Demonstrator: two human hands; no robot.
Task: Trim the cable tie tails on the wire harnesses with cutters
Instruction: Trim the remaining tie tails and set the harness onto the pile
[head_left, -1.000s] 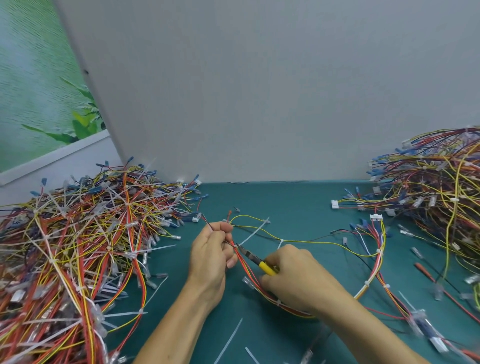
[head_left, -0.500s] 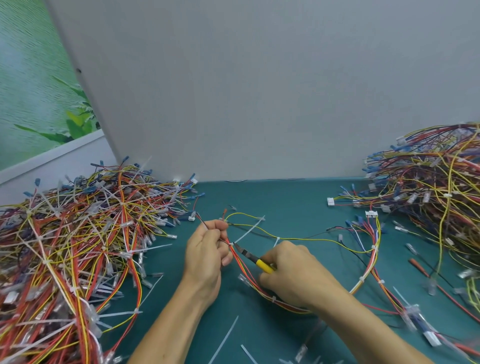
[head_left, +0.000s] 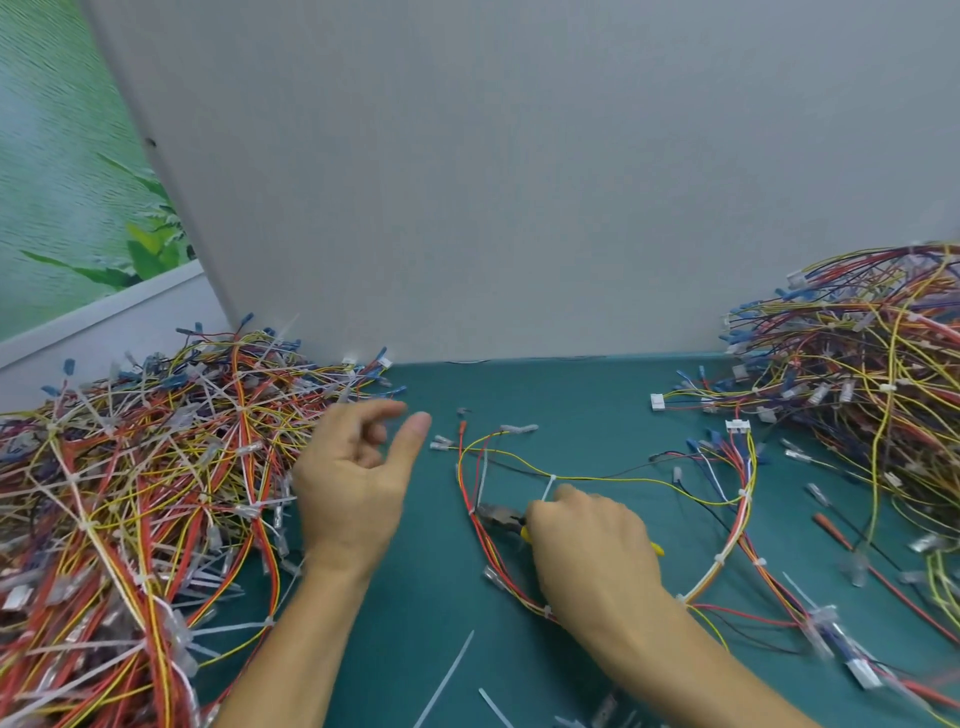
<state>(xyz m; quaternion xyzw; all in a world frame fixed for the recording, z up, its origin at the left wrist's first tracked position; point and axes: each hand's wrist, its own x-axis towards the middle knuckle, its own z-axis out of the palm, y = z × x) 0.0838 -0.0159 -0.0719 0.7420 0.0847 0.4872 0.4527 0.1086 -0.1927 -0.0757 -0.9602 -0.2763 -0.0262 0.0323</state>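
Left hand (head_left: 353, 483) lets go of the harness (head_left: 726, 555), fingers spread; right hand (head_left: 587, 545) grips cutters (head_left: 501, 515) at a tie tail (head_left: 483, 475), seemingly uncut.

teal mat (head_left: 545, 395), yellow-handled cutters (head_left: 506, 518), grey wall (head_left: 519, 182)

Cutters (head_left: 500, 515) in right hand (head_left: 592, 556)

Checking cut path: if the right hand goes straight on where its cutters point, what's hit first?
Probably the red wires just left of the cutters in the right hand, at the white tie tail. Whether they touch is unclear.
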